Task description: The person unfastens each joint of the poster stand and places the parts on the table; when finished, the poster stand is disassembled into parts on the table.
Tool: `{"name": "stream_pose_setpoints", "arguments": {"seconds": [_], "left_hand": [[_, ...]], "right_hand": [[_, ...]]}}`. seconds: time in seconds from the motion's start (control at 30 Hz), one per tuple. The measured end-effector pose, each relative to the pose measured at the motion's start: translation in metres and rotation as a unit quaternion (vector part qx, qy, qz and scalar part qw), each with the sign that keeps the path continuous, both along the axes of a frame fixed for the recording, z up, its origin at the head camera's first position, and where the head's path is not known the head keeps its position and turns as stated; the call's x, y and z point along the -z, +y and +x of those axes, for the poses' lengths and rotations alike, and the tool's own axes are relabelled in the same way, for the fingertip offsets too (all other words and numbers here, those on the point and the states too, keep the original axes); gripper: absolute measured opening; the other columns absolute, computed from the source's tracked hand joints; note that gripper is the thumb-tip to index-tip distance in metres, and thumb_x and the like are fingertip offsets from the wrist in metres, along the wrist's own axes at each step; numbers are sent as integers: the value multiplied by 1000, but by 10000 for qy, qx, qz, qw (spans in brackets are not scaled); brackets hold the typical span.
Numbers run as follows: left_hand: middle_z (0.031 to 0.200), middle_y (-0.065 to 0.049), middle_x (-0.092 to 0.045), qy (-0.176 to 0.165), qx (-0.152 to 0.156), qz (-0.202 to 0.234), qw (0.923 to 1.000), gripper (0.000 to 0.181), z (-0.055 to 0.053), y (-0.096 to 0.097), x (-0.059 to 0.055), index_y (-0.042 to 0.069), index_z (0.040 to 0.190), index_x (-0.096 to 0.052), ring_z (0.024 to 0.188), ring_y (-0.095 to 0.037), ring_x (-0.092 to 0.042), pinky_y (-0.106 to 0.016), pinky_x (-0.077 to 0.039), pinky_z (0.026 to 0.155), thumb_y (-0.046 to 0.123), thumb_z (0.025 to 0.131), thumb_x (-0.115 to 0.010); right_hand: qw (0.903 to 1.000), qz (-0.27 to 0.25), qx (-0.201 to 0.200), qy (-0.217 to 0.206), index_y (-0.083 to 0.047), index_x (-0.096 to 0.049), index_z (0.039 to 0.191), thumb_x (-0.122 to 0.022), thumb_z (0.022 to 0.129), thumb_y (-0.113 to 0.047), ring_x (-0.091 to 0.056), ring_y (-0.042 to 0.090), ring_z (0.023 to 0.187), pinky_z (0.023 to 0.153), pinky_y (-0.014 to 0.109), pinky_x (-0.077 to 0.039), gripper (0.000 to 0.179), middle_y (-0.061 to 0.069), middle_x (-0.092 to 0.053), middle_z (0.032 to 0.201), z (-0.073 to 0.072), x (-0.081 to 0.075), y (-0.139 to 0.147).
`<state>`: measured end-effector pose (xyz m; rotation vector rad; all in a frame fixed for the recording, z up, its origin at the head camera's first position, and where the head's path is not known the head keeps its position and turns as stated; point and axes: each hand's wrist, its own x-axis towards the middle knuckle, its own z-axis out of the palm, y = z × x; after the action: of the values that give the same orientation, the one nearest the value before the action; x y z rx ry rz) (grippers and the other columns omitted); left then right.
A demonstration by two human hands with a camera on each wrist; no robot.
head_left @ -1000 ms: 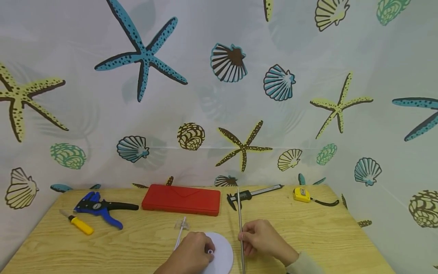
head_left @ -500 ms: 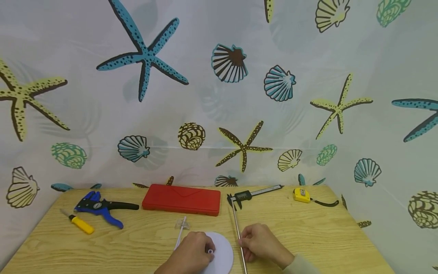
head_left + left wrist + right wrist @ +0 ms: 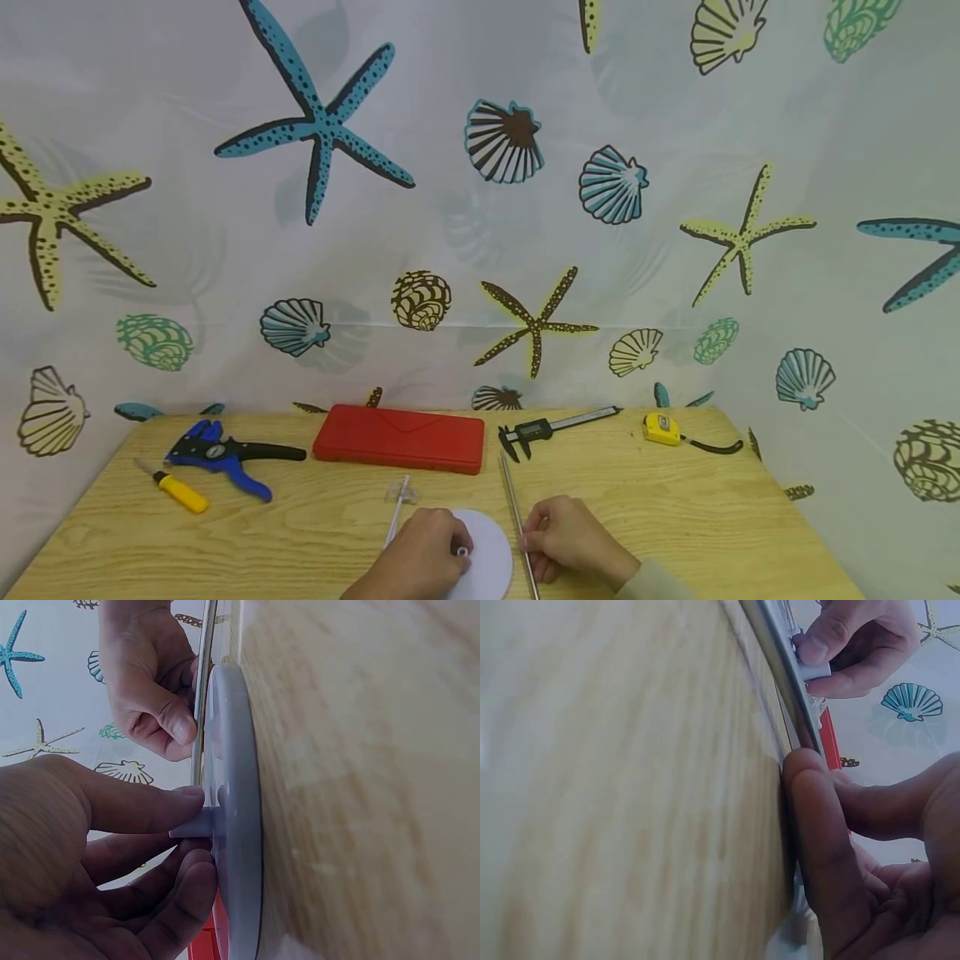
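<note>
A white round disc (image 3: 491, 558) lies flat on the table in the head view, with a short hollow stem (image 3: 196, 823) standing up from it. My left hand (image 3: 423, 554) pinches that stem between thumb and fingers. To the right of the disc, my right hand (image 3: 566, 542) pinches a thin metal rod (image 3: 512, 492) between thumb and fingertips. The rod points away from me, and its far end stops just short of the digital caliper (image 3: 534, 430). In the left wrist view the rod (image 3: 202, 697) passes close by the disc; I cannot tell if they touch.
A thin white stick (image 3: 396, 512) leans on a small clear piece (image 3: 405, 493) left of the disc. Farther back lie a red case (image 3: 399, 439), blue wire strippers (image 3: 217, 452), a yellow-handled knife (image 3: 182, 492) and a yellow tape measure (image 3: 662, 428). Patterned cloth (image 3: 540, 233) hangs behind the table.
The rod's far end has come back toward me and left, off the caliper it overlapped before. My right hand has shifted slightly nearer with it. The left hand keeps its place on the disc's stem.
</note>
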<state>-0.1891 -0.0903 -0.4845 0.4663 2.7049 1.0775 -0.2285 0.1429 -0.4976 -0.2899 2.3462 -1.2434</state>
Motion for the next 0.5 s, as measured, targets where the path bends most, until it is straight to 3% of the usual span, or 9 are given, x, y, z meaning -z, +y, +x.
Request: {"name": "stream_pose_setpoints", "arguments": {"seconds": [0.5], "left_hand": [[78,3,-70,-100,-15,15,9999,6,0,0,0,6,85,-78,74,-7,-56,-29,-51,66,5,80,-77]], "right_hand": [[9998,-20,80,-176,-4,-68,84,-74,89,-8,-64,10,48,48,28,-56,9,5,-70,63,-2,3,-1]]}}
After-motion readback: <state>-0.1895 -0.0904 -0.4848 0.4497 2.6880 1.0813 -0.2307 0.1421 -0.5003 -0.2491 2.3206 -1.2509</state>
